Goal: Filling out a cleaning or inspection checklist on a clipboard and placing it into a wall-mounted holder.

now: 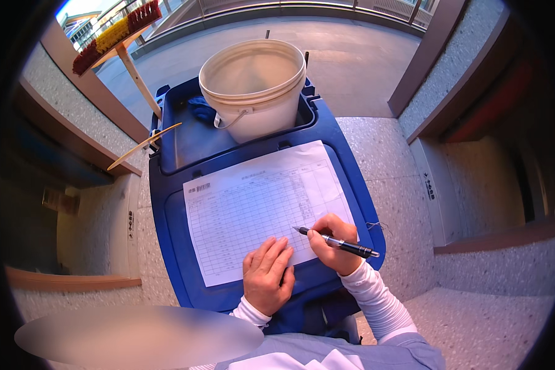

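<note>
A white paper form [245, 217] printed with a table grid lies on the blue plastic lid [171, 222] of a cart. My right hand [335, 243] holds a black and silver click pen [347, 246], its tip at the grid in the sheet's lower right part. My left hand [268, 273] rests with its fingers on the lower edge of the sheet, holding nothing. Whether the pen tip touches the paper, I cannot tell.
Beyond the form, a white plastic bucket [263, 111] stands in the cart's tray beside a blue cloth [201, 109]. A broom with red and yellow bristles [115, 37] leans up at the left. Doorways with raised sills flank the cart; a railing [282, 10] runs across the far side.
</note>
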The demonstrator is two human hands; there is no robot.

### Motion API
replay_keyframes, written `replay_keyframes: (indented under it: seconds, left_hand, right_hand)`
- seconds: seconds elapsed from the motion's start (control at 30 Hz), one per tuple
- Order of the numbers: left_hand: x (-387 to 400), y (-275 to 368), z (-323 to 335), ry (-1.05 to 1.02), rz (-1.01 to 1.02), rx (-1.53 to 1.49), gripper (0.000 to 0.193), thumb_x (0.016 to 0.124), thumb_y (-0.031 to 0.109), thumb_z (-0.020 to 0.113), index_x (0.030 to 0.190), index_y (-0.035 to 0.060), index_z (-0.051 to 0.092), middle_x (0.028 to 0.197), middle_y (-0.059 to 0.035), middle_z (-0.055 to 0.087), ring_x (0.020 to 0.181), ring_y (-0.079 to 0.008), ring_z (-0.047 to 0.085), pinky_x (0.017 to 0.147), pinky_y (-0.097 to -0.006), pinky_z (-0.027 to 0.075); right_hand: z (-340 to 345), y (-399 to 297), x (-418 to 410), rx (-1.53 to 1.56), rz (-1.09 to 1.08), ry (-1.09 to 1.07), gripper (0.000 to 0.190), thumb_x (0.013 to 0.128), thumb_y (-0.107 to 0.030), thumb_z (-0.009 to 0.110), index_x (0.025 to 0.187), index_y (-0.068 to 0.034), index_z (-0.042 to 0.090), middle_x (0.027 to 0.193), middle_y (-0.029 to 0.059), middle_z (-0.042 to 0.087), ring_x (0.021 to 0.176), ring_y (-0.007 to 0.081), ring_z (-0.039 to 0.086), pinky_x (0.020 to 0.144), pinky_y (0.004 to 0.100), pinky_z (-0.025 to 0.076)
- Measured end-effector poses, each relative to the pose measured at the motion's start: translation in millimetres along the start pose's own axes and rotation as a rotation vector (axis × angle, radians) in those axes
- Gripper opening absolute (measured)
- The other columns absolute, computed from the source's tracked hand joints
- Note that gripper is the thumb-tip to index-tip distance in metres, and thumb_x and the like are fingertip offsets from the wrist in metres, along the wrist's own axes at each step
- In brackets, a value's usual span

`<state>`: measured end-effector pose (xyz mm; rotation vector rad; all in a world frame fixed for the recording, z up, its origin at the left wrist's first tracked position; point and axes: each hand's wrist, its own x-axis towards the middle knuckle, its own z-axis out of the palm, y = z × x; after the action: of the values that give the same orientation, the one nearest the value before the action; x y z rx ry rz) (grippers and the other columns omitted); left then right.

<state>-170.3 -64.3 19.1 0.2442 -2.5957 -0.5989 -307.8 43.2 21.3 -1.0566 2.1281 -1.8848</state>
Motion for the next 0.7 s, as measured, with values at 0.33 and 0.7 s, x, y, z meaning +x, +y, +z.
replay_keyframes:
  seconds: [0.33,0.7]
  left_hand:
    - [0.5,1.0,-1.5,-0.010,-0.006,0.014,0.034,0.069,0.008,0.064,0.102,0.0047,0.063,0.115,-0.0087,0.059,0.112,-0.0246,0.053,0.089,-0.0364,0.036]
    - [-16.5,-22.7,-31.9,0.017,-0.071,-0.005,0.034,0.066,0.005,0.063,0.100,0.0028,0.062,0.113,-0.0121,0.060,0.108,-0.0312,0.053,0.090,-0.0402,0.038]
  right_hand:
    - [1.0,2.7,-3.2,-0.050,0.007,0.036,0.009,0.074,-0.002,0.062,0.075,-0.002,0.053,0.056,0.0068,0.055,0.047,0.0125,0.055,0.043,0.0251,0.042]
    - [6.6,-11.8,16.2,0.383,0.211,-0.027,0.023,0.085,-0.007,0.060,0.104,0.002,0.052,0.082,0.0062,0.061,0.072,0.0097,0.057,0.065,0.0214,0.047]
